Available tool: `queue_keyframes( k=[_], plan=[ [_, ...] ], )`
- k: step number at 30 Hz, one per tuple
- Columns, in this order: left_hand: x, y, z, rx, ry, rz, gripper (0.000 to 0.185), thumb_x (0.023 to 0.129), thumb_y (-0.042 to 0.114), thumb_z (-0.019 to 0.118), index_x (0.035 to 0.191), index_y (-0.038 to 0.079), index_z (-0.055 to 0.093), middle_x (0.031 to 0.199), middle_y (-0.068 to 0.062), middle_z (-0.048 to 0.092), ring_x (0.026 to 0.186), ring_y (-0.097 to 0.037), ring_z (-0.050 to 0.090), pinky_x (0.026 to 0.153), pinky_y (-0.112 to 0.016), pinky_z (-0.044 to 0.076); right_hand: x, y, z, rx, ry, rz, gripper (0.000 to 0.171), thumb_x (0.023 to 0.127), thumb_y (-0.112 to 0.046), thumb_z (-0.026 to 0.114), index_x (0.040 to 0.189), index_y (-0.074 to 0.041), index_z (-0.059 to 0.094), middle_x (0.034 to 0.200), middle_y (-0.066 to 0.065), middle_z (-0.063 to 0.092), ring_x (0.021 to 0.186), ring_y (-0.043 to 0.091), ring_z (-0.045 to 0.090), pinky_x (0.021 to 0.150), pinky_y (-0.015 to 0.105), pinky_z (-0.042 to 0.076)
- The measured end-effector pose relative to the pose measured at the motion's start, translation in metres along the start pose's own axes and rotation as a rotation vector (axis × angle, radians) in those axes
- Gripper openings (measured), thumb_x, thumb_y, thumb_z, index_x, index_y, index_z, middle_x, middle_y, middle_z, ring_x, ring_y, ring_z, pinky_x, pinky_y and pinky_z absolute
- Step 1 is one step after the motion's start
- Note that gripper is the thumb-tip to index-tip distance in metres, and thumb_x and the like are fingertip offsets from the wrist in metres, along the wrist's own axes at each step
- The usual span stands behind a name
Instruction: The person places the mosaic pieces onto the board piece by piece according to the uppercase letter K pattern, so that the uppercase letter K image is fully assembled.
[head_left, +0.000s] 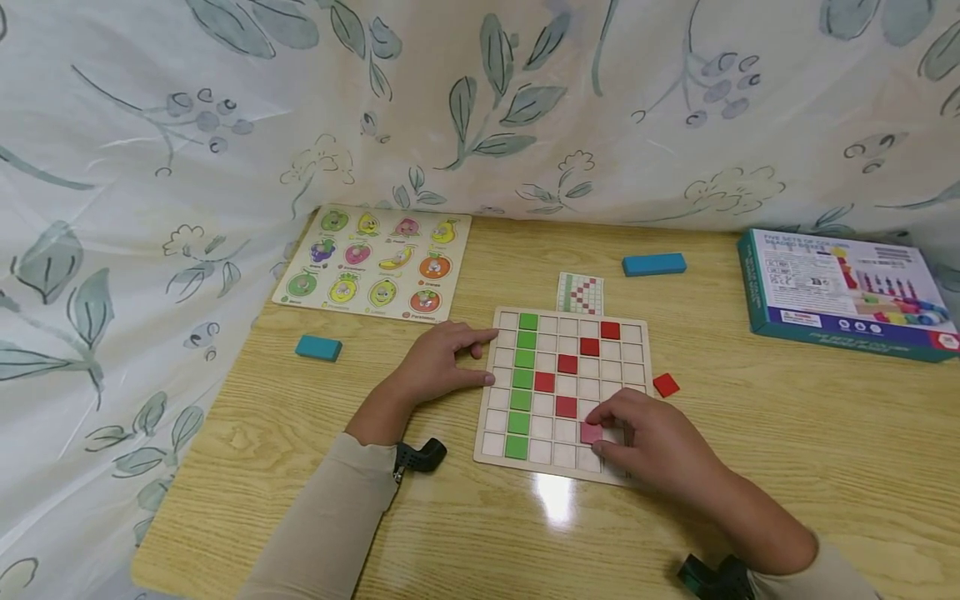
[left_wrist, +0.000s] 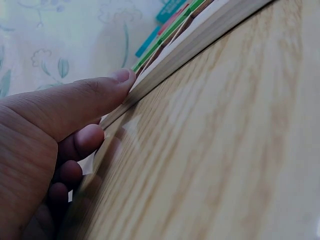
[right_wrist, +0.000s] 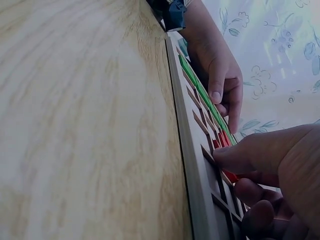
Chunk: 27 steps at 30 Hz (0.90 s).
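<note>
Six green tiles (head_left: pixel 522 379) and five red ones (head_left: pixel 567 364) sit in the grid board (head_left: pixel 564 395); most cells remain bare. The right hand (head_left: pixel 652 446) pinches a red tile (head_left: pixel 590 432) at the board's near right, one spare red tile (head_left: pixel 665 385) lying just right. The left hand (head_left: pixel 438 363), fingers straight, braces the left edge.

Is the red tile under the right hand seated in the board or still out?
Cannot tell. The red tile lies over a cell of the board with the right hand pinching it; the fingers hide its edges.

The grid board (head_left: pixel 564 396) lies mid-worktop (head_left: pixel 750 467), a small card (head_left: pixel 580 293) just behind it and a loose tile (head_left: pixel 665 385) at its right edge — the fruit puzzle (head_left: pixel 375 262) sits at the back-left corner, the box (head_left: pixel 847 292) at the right edge
</note>
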<state>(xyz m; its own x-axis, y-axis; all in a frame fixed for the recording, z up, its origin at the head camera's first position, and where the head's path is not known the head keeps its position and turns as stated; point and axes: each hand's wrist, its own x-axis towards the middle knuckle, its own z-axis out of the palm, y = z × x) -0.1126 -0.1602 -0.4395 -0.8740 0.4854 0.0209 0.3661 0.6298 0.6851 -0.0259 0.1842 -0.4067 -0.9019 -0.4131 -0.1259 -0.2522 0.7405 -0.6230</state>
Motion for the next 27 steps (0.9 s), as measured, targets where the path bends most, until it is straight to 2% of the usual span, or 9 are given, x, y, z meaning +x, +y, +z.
queue_keyframes(
  k=[9,17,27],
  plan=[
    [-0.001,0.000,-0.001,0.001,0.001,0.002,0.068,0.084,0.033,0.094,0.145,0.016,0.070,0.095,0.008,0.060,0.093,-0.014,0.051,0.088,-0.036,0.042,0.002,0.000,0.002,0.002,-0.014,0.001,0.026,0.086,-0.021,0.091,0.109,-0.025,0.078,0.108,-0.012,0.070,0.089,0.013,0.057,0.076,0.032,0.048],
    [0.000,0.000,0.000,0.006,-0.007,-0.006,0.066,0.085,0.034,0.093,0.145,0.017,0.070,0.095,0.010,0.058,0.093,-0.013,0.050,0.087,-0.035,0.040,0.002,0.000,-0.001,0.013,-0.019,0.010,0.028,0.086,-0.022,0.092,0.111,-0.024,0.079,0.102,-0.012,0.067,0.081,0.013,0.053,0.070,0.029,0.044],
    [0.001,0.001,0.000,0.007,-0.007,-0.007,0.067,0.085,0.033,0.093,0.145,0.016,0.070,0.096,0.009,0.059,0.093,-0.014,0.051,0.087,-0.035,0.041,-0.001,0.014,-0.008,0.042,0.053,-0.003,0.031,0.086,-0.018,0.092,0.113,-0.023,0.079,0.103,-0.010,0.068,0.073,0.014,0.051,0.064,0.028,0.043]
  ],
)
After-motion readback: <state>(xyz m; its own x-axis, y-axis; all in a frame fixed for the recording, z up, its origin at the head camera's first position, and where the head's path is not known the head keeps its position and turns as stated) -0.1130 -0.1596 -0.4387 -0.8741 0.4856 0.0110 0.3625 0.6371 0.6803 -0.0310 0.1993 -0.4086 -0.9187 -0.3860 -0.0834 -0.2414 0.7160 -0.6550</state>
